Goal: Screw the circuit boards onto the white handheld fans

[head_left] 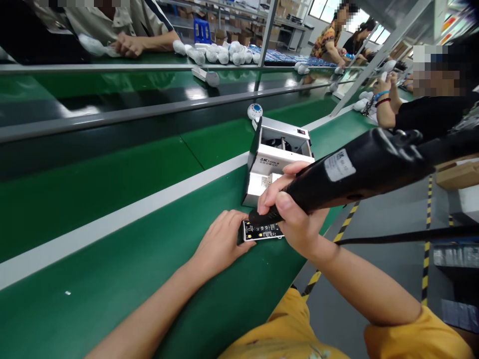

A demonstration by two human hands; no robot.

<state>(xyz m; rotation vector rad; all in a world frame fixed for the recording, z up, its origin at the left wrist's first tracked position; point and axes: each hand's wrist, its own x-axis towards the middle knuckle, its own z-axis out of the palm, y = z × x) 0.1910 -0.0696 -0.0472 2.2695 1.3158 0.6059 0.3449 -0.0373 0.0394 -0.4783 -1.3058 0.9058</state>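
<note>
on the green conveyor belt [112, 239], the left hand [220, 239] stays open and presses a small black circuit board [262, 231] so it cannot slide, just before a white metal box [277, 159]. the right hand [295, 209] closes firmly around a black electric screwdriver [359, 172], keeping its tip down on the board.

Single head-worn view, from just above and behind the left hand [220, 242] and right hand [294, 212]; facing forward and down, close range, across the green conveyor table [112, 299] beyond the hands.
</note>
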